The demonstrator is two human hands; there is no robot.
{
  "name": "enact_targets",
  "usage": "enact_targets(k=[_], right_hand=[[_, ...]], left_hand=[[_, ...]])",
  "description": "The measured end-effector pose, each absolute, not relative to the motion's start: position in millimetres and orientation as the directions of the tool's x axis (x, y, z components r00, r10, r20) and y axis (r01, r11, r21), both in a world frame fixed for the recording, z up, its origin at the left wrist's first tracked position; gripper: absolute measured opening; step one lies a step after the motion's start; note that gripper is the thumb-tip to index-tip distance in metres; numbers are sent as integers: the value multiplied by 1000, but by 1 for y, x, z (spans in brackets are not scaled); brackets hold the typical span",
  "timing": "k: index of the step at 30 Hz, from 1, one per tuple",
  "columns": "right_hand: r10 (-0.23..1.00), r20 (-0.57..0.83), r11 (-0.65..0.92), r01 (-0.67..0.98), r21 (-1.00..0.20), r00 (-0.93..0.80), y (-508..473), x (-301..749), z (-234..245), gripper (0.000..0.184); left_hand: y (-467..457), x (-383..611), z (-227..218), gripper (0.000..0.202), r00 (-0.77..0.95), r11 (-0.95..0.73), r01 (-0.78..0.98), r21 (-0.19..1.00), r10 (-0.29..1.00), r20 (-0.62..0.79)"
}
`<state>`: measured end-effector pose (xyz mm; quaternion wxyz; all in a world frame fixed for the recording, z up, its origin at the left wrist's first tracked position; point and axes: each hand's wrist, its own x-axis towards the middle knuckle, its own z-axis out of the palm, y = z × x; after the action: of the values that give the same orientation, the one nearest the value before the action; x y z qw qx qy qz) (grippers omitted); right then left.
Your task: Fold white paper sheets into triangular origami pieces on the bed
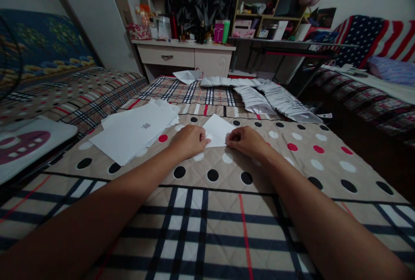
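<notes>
A partly folded sheet of white paper (218, 129) lies on the spotted bedcover in front of me. My left hand (192, 141) grips its left edge, thumb and fingers pinched together. At its right edge, my right hand (244, 140) has its fingers curled and pinched on the paper too. Left of my left hand rests a loose stack of white sheets (136, 129), the top one bearing a small dark printed mark. Beyond my hands, long rows of tightly packed folded white papers (282, 98) lie on the cover.
Another white paper piece (187, 76) lies at the bed's far end. A white dresser (181, 55) with bottles and boxes stands behind it. To the left is a white and pink flat-topped object (32, 144). A desk with shelves (259, 7) stands at the back right.
</notes>
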<state>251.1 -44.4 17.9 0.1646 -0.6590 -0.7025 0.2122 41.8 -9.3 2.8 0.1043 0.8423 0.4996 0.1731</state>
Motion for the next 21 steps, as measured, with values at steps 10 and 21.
enact_targets(k=[10, 21], right_hand=[[1000, -2, -22, 944, -329, 23, -52, 238, 23, 29], [1000, -5, -26, 944, -330, 26, -51, 239, 19, 24]], left_hand=[[-15, 42, 5, 26, 438, -475, 838, 268, 879, 186], [-20, 46, 5, 19, 335, -353, 932, 83, 925, 178]])
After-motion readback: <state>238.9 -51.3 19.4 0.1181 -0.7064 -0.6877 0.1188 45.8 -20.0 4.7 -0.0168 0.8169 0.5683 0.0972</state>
